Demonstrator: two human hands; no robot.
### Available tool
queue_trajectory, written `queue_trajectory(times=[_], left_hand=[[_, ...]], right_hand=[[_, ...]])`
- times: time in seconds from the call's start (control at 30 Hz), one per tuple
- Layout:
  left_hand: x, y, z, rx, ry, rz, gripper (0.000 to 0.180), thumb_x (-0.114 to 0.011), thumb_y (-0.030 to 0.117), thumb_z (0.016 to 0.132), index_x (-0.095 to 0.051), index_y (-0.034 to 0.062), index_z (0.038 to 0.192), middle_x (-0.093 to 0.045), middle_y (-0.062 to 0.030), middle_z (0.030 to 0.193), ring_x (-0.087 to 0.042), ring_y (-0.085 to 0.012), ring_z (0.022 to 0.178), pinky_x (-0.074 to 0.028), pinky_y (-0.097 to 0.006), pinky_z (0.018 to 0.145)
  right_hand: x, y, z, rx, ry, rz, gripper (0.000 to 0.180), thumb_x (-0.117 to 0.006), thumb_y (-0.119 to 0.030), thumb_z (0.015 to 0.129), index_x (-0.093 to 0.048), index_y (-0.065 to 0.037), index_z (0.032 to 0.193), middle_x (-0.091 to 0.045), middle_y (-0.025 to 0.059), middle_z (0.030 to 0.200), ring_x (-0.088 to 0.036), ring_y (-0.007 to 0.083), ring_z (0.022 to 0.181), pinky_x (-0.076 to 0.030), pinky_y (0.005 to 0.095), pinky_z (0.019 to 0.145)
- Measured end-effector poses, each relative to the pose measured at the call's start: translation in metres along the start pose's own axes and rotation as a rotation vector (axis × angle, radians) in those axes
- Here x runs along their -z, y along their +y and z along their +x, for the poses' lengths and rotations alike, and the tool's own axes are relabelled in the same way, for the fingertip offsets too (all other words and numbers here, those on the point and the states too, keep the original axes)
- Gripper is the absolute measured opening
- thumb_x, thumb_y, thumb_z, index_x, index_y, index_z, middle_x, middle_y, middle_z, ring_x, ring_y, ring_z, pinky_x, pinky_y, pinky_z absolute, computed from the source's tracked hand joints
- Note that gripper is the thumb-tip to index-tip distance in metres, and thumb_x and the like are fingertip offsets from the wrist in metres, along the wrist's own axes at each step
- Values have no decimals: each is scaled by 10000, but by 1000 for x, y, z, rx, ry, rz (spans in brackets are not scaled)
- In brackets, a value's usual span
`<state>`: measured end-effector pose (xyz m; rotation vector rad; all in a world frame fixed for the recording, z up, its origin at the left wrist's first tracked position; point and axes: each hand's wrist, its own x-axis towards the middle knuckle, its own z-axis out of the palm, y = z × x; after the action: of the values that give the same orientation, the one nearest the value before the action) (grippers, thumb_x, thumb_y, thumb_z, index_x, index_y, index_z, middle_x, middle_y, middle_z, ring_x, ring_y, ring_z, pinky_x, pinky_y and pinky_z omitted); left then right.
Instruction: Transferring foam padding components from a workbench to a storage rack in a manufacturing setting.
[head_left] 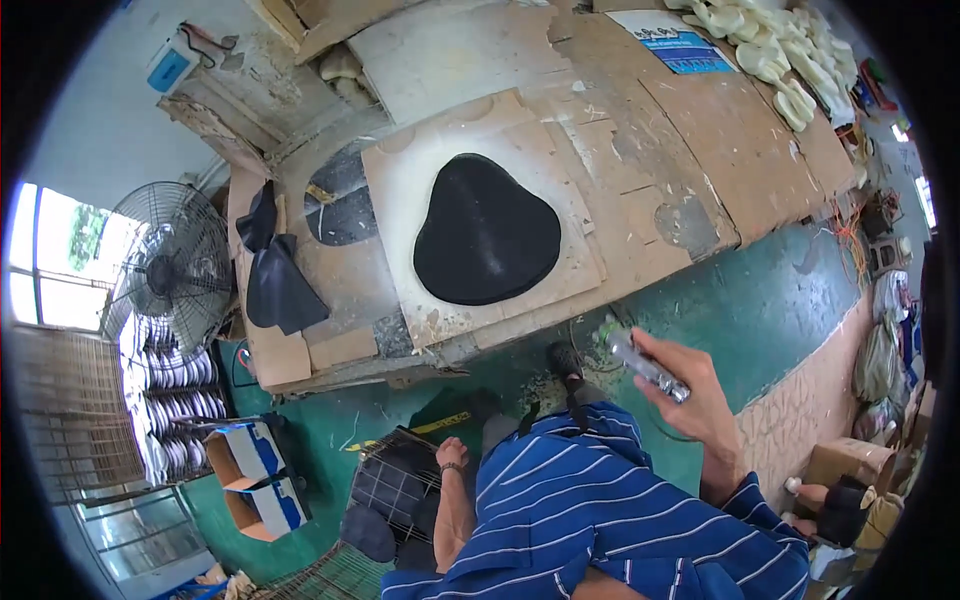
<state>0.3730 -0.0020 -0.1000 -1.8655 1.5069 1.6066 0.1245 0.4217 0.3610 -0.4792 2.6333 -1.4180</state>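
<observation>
On a pale overspray-coated cardboard sheet (395, 240) lies a wide black seat-shaped piece (487, 235), rounded at three corners, smooth and slightly domed. My right hand (690, 385) is raised in front of the bench, to the right of this piece. Its fingers wrap round a slim silver-grey hand tool (645, 365) with a green tip pointing to the bench; its exact kind is unclear. Low at my left side, my left hand (452, 453) looks curled at the edge of a wire basket (385, 490) holding black pieces. What its fingers grip is hidden.
Black curved pieces (280, 285) lie at the bench's left end. Cream foam pads (765, 50) are heaped at the far right, near a blue-and-white printed sheet (675, 45). A large fan (165, 270) stands left, above an open carton (255, 480) on the green floor (770, 310).
</observation>
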Motion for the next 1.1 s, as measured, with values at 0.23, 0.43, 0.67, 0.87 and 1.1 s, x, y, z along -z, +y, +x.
queue_trajectory(times=[0.23, 0.43, 0.67, 0.87, 1.1], left_hand=[[15, 39, 12, -67, -25, -24, 355, -703, 209, 997, -684, 112, 1339, -740, -6, 1022, -709, -151, 810, -553, -391, 648], [29, 11, 32, -4, -37, 67, 327, -737, 199, 960, -724, 97, 1271, -762, -32, 990, -731, -182, 783, -575, -399, 600], [25, 2, 20, -3, -27, 83, 258, -737, 160, 945, -748, 94, 1194, -754, -51, 937, -719, -204, 725, -542, -367, 547], [23, 29, 9, -28, 1, 100, 224, -701, 156, 988, -742, 63, 1187, -743, -64, 956, -722, -199, 773, -557, -383, 584], [20, 63, 9, -20, -52, 38, 314, -712, 208, 999, -700, 124, 1301, -732, -11, 1011, -706, -160, 815, -529, -385, 590]], right_hand=[[-8, -24, 4, -36, 115, 34, 638, -791, 42, 820, -619, 7, 1434, -736, 219, 1121, -732, 361, 957, -562, 384, 840], [-3, -18, -24, -67, -76, -6, 628, -804, 21, 803, -644, 3, 1410, -743, 247, 1148, -745, 386, 1021, -571, 395, 880], [2, -7, -23, -178, 106, -32, 612, -807, 14, 806, -659, -1, 1399, -749, 224, 1189, -748, 367, 1048, -571, 417, 916], [-36, -33, 11, -35, -73, 146, 625, -800, 21, 816, -641, -7, 1420, -748, 219, 1149, -737, 384, 1001, -569, 406, 880], [-30, -27, 51, -64, 147, 47, 570, -767, 21, 861, -639, 4, 1417, -741, 215, 1185, -744, 328, 1003, -555, 365, 877]])
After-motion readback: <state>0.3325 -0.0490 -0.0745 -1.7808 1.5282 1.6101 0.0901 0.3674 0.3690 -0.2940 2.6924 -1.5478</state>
